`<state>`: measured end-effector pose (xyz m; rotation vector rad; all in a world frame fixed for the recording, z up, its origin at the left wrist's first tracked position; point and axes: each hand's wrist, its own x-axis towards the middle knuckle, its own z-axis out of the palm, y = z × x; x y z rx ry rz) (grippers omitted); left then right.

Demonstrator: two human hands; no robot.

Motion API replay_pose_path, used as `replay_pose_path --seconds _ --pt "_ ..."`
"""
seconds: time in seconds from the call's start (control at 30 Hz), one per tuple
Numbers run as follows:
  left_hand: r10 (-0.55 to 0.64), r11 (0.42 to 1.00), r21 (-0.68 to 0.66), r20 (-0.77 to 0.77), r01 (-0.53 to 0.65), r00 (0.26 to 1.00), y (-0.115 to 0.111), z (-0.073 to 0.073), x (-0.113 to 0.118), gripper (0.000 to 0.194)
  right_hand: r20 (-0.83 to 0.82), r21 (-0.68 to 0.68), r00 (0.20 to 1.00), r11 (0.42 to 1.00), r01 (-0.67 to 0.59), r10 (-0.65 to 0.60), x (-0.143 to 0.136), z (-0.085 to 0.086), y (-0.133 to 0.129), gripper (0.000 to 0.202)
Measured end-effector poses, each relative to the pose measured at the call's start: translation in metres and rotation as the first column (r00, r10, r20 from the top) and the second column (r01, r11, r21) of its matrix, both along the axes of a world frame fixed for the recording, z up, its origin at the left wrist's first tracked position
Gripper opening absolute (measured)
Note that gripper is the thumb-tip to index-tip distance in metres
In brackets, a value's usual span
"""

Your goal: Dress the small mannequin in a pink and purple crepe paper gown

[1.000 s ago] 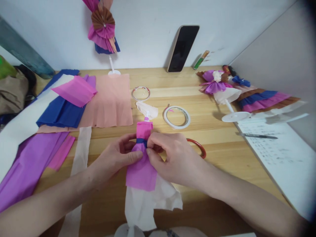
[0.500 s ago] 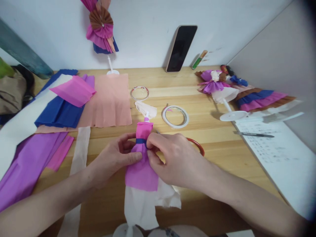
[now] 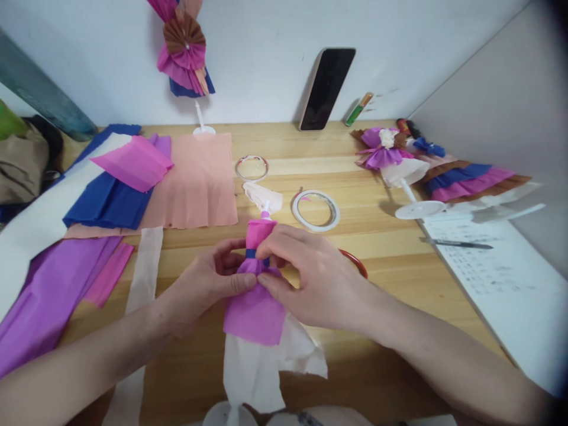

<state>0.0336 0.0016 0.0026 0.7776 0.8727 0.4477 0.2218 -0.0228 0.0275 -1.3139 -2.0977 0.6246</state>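
Note:
A small paper dress (image 3: 255, 316) lies in front of me, pink at the top and purple below, on a white form with white paper hanging under it. Around its waist runs a narrow dark blue strip (image 3: 251, 253). My left hand (image 3: 213, 273) grips the dress from the left, thumb across the front and the other fingers partly behind it. With its fingertips on the waist and the front of the skirt, my right hand (image 3: 306, 269) pinches at the dress beside the strip; what lies between those fingertips is partly hidden.
Crepe paper sheets, peach (image 3: 199, 183), blue (image 3: 106, 201) and purple (image 3: 57, 290), cover the left side. A tape roll (image 3: 316, 227) and scissors with an orange handle (image 3: 355, 260) lie nearby. A phone (image 3: 328, 89) leans on the wall; finished paper dresses (image 3: 385, 151) and a notebook (image 3: 488, 278) are right.
My right hand has shifted slightly left across the front of the dress, its thumb now on the skirt below the strip. My left hand keeps its hold.

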Motion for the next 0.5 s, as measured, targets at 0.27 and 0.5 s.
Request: replay_pose_path --seconds 0.27,0.5 --pt "0.008 1.0 0.025 0.012 -0.008 1.0 0.002 0.003 -0.001 0.059 -0.183 0.042 0.983 0.999 0.002 0.006 0.003 -0.005 0.008 0.016" --pt "0.019 0.995 0.094 0.017 -0.02 1.0 0.013 0.017 0.002 0.056 -0.162 0.153 0.966 0.973 -0.176 0.2 0.011 0.007 0.019 0.022"
